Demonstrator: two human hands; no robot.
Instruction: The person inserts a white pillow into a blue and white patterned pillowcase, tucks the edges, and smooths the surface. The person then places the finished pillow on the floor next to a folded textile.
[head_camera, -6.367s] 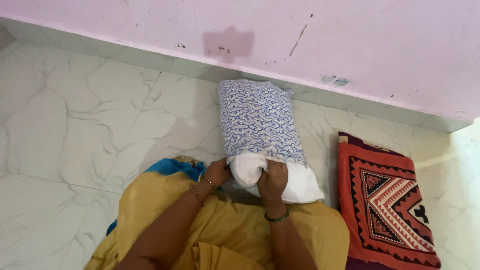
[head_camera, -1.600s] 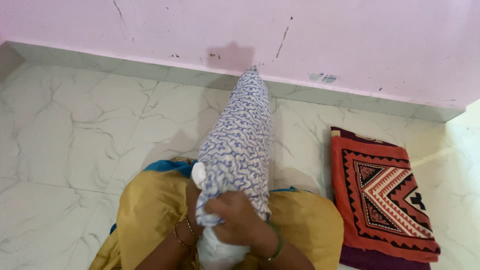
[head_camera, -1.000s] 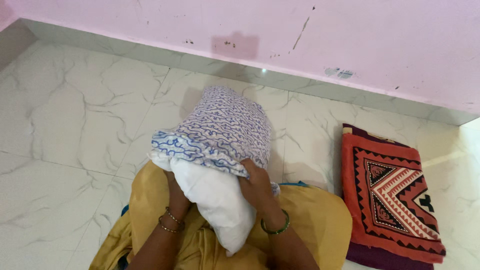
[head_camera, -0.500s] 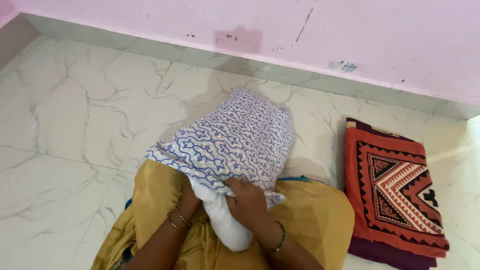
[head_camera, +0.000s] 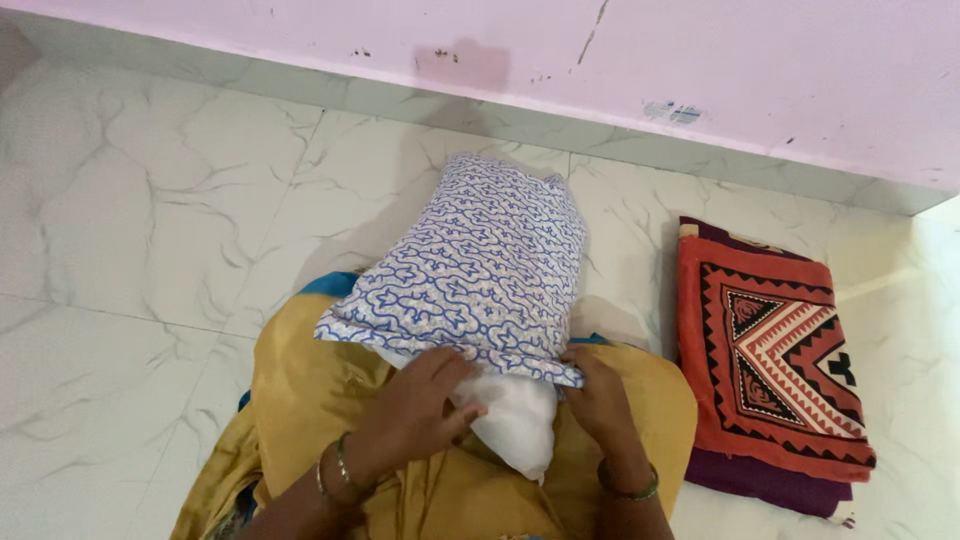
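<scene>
The left hand (head_camera: 425, 400) lies palm down with fingers curled on the soft white pillow (head_camera: 515, 425), pressing the bare end that sticks out of the white cotton pillowcase with a blue squiggle print (head_camera: 470, 265). Its fingertips reach just under the open hem of that pillowcase. Thin gold bangles (head_camera: 335, 472) circle the left wrist. The right hand (head_camera: 598, 392) pinches the pillowcase's open edge at the near right corner, thumb and fingers closed on the cloth, beside the exposed pillow end. A green and gold bangle (head_camera: 628, 490) sits on the right wrist.

The pillow is mostly inside the pillowcase; only a rounded white end shows, pointing toward the person. The covered part stretches away from the hands toward the pink painted wall (head_camera: 700, 70), and its far end stops near the wall's base. The near part rests on the person's lap, which is draped in mustard-yellow cloth with a blue border (head_camera: 320, 380).

To the right of the pillow, apart from it, a folded woven blanket in orange, maroon and cream with a geometric pattern (head_camera: 775, 355) lies on the white marble-veined tile floor (head_camera: 130, 220). The floor also spreads to the left of the pillow up to the wall.
</scene>
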